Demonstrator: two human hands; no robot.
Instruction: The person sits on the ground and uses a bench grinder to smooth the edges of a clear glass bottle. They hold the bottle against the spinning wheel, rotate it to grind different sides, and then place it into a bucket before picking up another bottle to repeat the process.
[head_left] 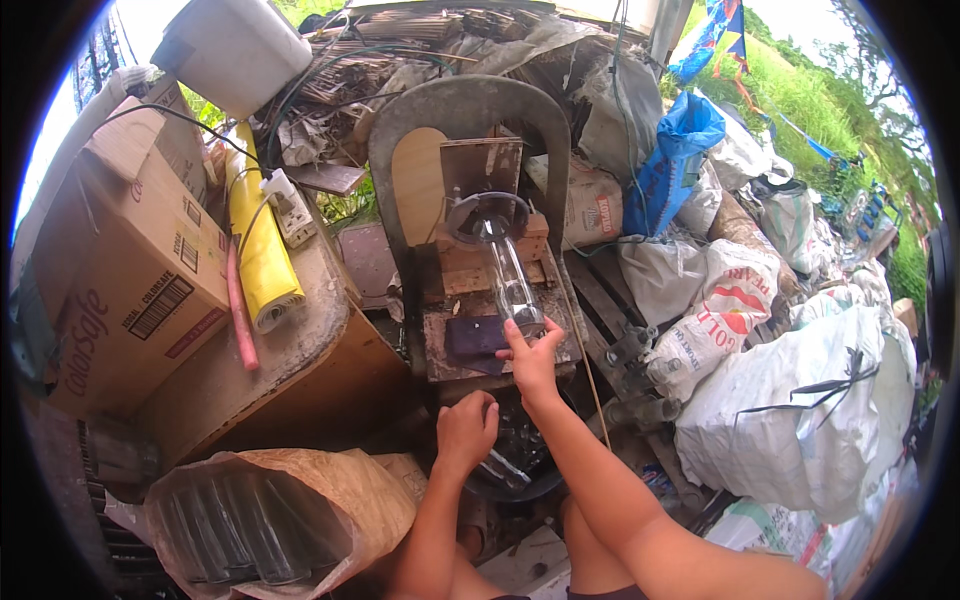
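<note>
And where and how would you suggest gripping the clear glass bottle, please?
Probably grip the clear glass bottle by its base end, from the near side, where the right hand is: that end lies nearest, while the narrower neck points away.

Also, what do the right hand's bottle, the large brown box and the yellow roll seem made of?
Bottle: clear, glossy, probably glass: transparent walls, bright highlights.
Box: matt cardboard, by its folded flap.
Yellow roll: likely smooth plastic sheeting, given its slight sheen.
</note>
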